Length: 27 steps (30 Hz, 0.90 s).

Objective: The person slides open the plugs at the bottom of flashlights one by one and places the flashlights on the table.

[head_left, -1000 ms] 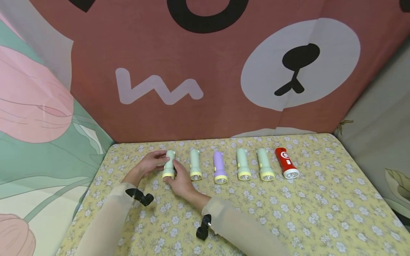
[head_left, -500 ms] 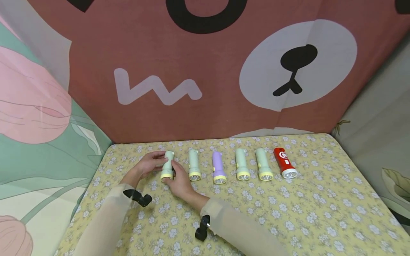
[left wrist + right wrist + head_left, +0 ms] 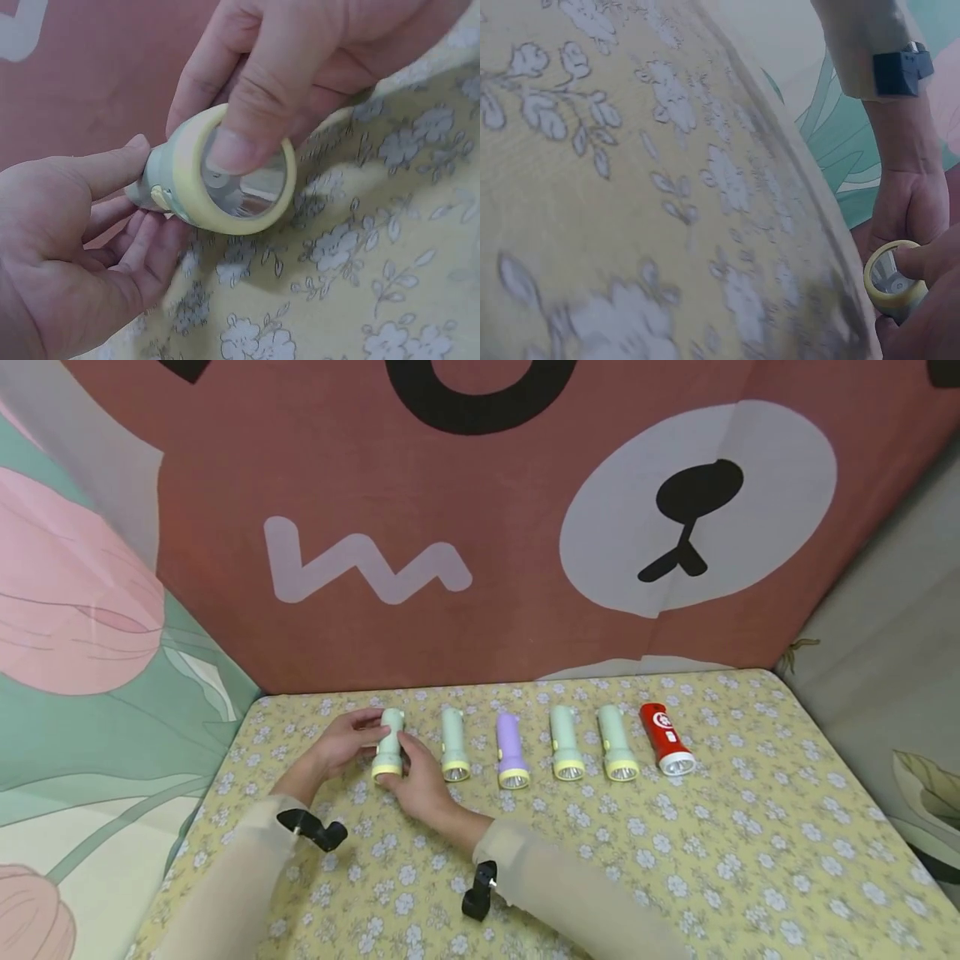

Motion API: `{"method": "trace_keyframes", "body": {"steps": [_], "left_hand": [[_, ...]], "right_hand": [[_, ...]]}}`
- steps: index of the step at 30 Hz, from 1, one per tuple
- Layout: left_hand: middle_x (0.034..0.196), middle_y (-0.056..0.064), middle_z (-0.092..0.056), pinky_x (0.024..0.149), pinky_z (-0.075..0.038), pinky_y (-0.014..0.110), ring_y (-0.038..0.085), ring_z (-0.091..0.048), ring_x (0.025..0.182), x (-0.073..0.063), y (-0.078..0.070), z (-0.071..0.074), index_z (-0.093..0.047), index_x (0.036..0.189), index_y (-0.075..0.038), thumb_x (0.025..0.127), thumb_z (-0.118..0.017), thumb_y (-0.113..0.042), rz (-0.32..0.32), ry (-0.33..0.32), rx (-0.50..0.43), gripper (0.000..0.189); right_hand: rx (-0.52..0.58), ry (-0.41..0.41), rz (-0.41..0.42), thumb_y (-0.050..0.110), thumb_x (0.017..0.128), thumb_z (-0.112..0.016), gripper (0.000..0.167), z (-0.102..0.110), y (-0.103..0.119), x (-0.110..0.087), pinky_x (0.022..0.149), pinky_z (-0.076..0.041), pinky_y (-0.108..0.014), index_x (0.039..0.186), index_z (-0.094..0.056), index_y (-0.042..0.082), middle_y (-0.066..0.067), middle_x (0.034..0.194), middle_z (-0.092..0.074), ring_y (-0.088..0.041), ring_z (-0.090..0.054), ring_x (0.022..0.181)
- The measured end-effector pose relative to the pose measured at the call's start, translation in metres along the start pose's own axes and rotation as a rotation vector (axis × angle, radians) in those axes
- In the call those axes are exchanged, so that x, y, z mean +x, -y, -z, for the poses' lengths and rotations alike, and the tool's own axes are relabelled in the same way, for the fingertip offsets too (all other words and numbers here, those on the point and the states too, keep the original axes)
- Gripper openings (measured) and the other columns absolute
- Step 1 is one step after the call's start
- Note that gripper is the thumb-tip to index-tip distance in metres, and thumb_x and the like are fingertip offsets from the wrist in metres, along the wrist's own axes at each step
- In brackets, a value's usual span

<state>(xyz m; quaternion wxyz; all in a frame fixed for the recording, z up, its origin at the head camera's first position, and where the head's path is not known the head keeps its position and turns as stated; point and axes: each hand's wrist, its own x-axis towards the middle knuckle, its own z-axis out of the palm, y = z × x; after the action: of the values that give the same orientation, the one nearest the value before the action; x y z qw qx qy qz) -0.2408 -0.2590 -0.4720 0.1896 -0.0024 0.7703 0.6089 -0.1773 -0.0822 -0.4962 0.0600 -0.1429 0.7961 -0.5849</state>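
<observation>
Both hands hold a pale green flashlight [image 3: 389,742] with a yellow rim, leftmost of a row on the table. My left hand [image 3: 344,745] grips the body from the left, thumb on top and fingers curled beneath in the left wrist view. From the right, my right hand [image 3: 422,783] holds the head end. Its thumb [image 3: 238,147] lies over the clear lens [image 3: 259,187], and its other fingers go round the far side of the head. A small yellow switch [image 3: 160,197] shows on the flashlight's side.
To the right lie a green flashlight [image 3: 453,739], a purple one [image 3: 510,745], two more green flashlights [image 3: 564,739] and a red one [image 3: 666,735] with a white rim. A printed cloth wall [image 3: 510,635] rises behind the flowered tablecloth [image 3: 600,852].
The held flashlight and both hands have shifted slightly left, away from the neighbouring green flashlight. The grip looks the same, and the rest of the row stays put.
</observation>
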Motion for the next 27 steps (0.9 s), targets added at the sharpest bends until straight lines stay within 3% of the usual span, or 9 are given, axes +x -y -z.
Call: {"method": "trace_keyframes", "body": {"steps": [10,20,27], "left_hand": [[0.145,0.023,-0.044,0.092,-0.056,0.031,0.026,-0.057,0.119,-0.015,-0.022,-0.009,-0.031,0.157,0.001,0.105,-0.060,-0.016,-0.020,-0.044,-0.005,0.062],[0.150,0.025,-0.041,0.101,-0.054,0.041,0.036,-0.051,0.130,-0.031,-0.044,-0.028,-0.028,0.158,0.002,0.105,-0.059,-0.015,-0.051,-0.060,-0.021,0.063],[0.148,0.023,-0.044,0.098,-0.055,0.041,0.036,-0.052,0.130,-0.040,-0.057,-0.046,-0.033,0.157,0.001,0.105,-0.060,-0.014,-0.091,-0.083,-0.048,0.061]], "right_hand": [[0.018,0.048,0.024,0.014,0.095,-0.073,0.076,0.022,0.019,-0.008,0.107,-0.047,-0.027,0.158,-0.032,0.001,-0.013,0.161,-0.036,-0.029,-0.047,0.140],[0.073,0.088,0.051,0.010,0.095,-0.073,0.077,0.048,0.034,-0.023,0.107,-0.047,-0.025,0.158,-0.031,0.002,-0.013,0.163,-0.032,-0.027,-0.044,0.141],[0.064,0.095,0.106,0.008,0.095,-0.073,0.077,0.064,0.035,-0.032,0.106,-0.046,-0.023,0.159,-0.030,0.003,-0.010,0.164,-0.031,-0.024,-0.043,0.143]]}}
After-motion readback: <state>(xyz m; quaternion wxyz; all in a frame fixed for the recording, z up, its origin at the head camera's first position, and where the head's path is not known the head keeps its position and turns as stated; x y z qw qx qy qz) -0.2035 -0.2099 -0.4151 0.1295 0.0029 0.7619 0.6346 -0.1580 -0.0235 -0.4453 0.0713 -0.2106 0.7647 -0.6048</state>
